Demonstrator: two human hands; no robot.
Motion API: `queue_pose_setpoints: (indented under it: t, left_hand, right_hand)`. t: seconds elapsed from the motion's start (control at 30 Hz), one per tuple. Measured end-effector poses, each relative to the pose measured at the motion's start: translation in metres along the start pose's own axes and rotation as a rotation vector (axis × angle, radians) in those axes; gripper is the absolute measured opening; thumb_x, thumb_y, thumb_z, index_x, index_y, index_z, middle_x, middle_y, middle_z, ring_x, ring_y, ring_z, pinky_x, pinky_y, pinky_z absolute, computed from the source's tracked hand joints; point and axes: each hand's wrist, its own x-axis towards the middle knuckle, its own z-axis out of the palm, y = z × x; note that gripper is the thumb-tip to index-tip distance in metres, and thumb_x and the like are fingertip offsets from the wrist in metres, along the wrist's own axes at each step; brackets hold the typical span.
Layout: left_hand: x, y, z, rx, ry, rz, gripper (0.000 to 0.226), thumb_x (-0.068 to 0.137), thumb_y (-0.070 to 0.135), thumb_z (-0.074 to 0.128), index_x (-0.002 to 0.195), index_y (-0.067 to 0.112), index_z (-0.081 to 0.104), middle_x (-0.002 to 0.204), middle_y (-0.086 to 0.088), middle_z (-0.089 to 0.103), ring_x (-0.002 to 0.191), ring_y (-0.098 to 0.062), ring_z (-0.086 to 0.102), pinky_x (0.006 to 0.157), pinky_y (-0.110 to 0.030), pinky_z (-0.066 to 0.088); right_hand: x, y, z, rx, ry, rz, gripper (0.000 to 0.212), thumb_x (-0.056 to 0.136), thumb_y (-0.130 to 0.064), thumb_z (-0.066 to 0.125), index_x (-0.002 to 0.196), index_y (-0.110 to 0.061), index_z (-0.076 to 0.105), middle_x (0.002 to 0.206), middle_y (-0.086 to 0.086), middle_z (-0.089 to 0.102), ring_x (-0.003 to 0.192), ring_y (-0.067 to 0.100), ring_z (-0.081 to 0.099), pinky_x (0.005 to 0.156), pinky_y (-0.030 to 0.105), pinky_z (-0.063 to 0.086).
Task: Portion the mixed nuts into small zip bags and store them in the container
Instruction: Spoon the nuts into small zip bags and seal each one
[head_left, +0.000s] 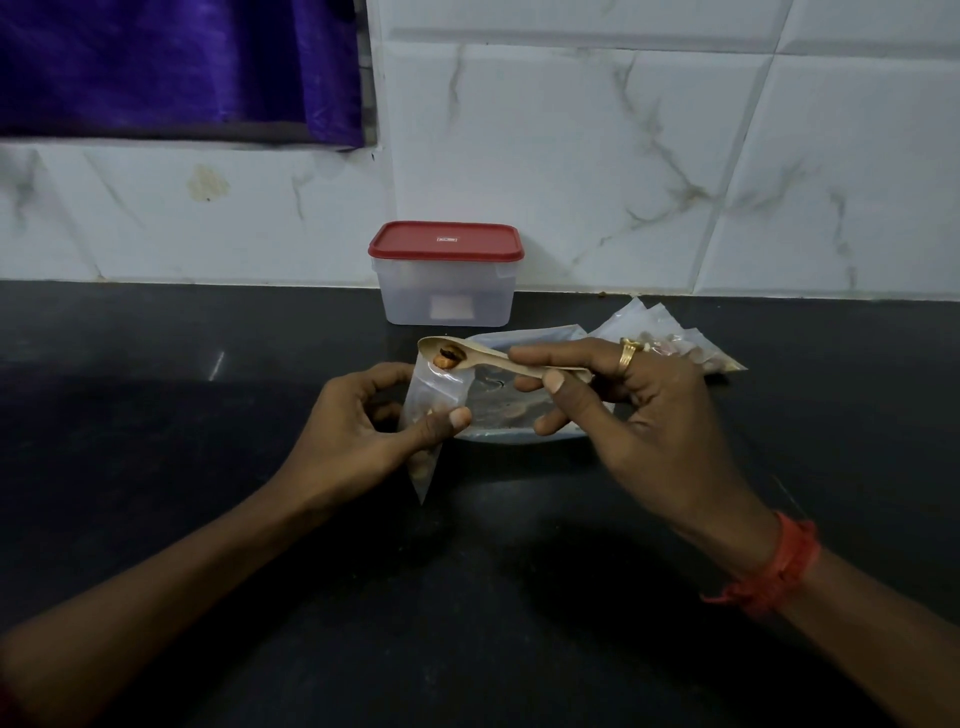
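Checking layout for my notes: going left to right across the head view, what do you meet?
Left hand → small zip bag it holds → right hand gripping the spoon → filled zip bags.

Nut-laden spoon over open zip bag

Two bare forearms reach in, one from 7 o'clock ending in the left hand, one from 4 o'clock ending in the right hand. The right hand wears a gold ring with a broad raised top, at 12 o'clock on that hand. At 4 o'clock from it, the wrist carries a red-orange thread band of several strands, knotted with frayed ends at its 7 o'clock edge. A dim reddish patch at the frame's 8 o'clock corner may be a sleeve edge.
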Motion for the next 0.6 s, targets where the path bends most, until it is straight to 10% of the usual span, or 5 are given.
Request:
queue_pose_setpoints:
  t: [0.3, 0.6]
  left_hand:
    - [0.0008, -0.0009, -0.0010, -0.022, 0.018, -0.012, 0.048, 0.074, 0.032, 0.078, 0.119, 0.017, 0.069, 0.111, 0.004, 0.075, 0.104, -0.012, 0.071, 0.087, -0.029, 0.058]
    - [-0.0007, 0.0009, 0.0010, 0.025, 0.092, 0.024, 0.049, 0.069, 0.039, 0.078, 0.114, 0.021, 0.071, 0.109, 0.008, 0.074, 0.100, -0.005, 0.070, 0.082, -0.016, 0.055]
  right_hand:
    - [-0.0032, 0.0013, 0.0023, -0.185, -0.036, -0.145, 0.027, 0.094, -0.007, 0.063, 0.116, -0.017, 0.074, 0.110, -0.009, 0.074, 0.085, 0.001, 0.072, 0.074, 0.019, 0.057]
    - [0.0006, 0.0014, -0.0012, 0.003, 0.135, 0.093, 0.023, 0.101, -0.014, 0.056, 0.113, -0.027, 0.071, 0.095, -0.007, 0.076, 0.063, 0.013, 0.073, 0.064, 0.028, 0.060]
